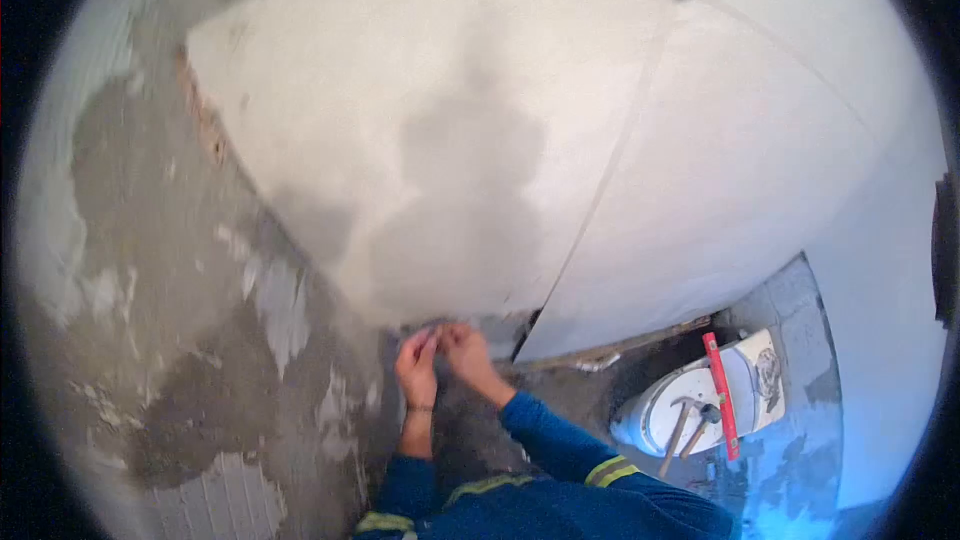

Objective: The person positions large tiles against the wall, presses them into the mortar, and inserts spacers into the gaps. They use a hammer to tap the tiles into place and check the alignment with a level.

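My left hand (pixel 416 368) and my right hand (pixel 468 355) are close together, low in front of me, at the bottom edge of a large pale wall tile (pixel 450 170). The fingers of both are pinched around something small between them, too small and blurred to name. My shadow falls across the tile. To its right is a second large pale tile (pixel 720 150), with a narrow joint between the two that ends in a dark gap just right of my right hand.
On the right stands a white toilet (pixel 652 408). A red spirit level (pixel 722 395) lies across it, beside a hammer (pixel 676 432) and a dark-headed mallet (pixel 709 414). Rough grey wall (pixel 190 290) with patches of adhesive runs down the left.
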`<action>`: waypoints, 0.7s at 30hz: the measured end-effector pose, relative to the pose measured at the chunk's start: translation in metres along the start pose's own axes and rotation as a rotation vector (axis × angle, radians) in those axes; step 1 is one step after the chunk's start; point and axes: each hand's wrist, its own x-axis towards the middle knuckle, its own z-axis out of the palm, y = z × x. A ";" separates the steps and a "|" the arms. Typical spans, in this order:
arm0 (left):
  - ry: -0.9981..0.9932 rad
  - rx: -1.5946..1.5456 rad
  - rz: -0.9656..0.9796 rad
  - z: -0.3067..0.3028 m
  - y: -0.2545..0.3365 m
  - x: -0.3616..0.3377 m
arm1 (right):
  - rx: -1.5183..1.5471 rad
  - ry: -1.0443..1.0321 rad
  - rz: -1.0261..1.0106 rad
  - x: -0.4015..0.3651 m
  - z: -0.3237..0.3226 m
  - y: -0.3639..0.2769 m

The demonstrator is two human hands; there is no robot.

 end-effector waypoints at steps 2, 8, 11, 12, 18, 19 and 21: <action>-0.002 -0.170 -0.083 0.002 -0.007 -0.001 | -0.086 -0.129 -0.029 0.003 -0.025 -0.036; -0.031 -0.424 -0.020 0.022 0.012 -0.011 | 0.125 -0.381 0.047 0.008 -0.044 -0.030; 0.023 -0.491 -0.028 0.029 0.016 -0.014 | 0.107 -0.449 0.038 0.008 -0.056 -0.038; 0.032 -0.497 -0.037 0.032 0.018 -0.016 | 0.051 -0.457 0.010 0.008 -0.059 -0.038; -0.009 -0.503 -0.010 0.050 0.032 -0.026 | 0.645 -0.364 0.266 0.006 -0.079 -0.057; -0.007 -0.503 -0.003 0.055 0.034 -0.026 | 0.646 -0.369 0.261 0.007 -0.080 -0.057; 0.089 -0.710 -0.084 0.064 0.039 -0.029 | 0.618 -0.418 0.147 0.006 -0.083 -0.060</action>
